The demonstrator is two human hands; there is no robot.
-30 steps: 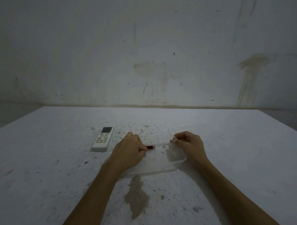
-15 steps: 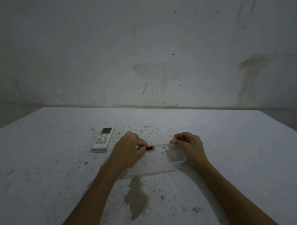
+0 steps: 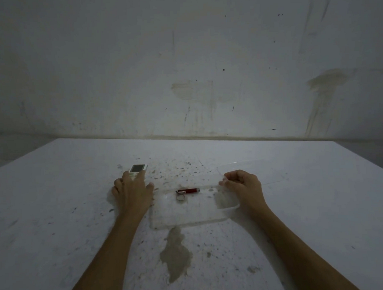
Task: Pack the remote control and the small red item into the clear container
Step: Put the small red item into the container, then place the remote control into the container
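The clear container [image 3: 190,223] lies low on the white table in front of me. Inside it, near the far wall, rests the small red item [image 3: 188,191], a short red tube with a metal key ring. My right hand [image 3: 242,186] is curled on the container's far right rim. The white remote control [image 3: 138,168] lies to the left of the container; only its screen end shows. My left hand [image 3: 132,195] covers the rest of it, with fingers down both of its sides.
A grey-brown stain [image 3: 176,256] marks the table [image 3: 58,214] just in front of the container. A faint clear shape [image 3: 237,165], perhaps a lid, lies behind my right hand. A stained wall rises behind the table's far edge.
My left hand has let go of the red item, which now lies in the container, and has moved left onto the remote control. My right hand has stayed on the rim.
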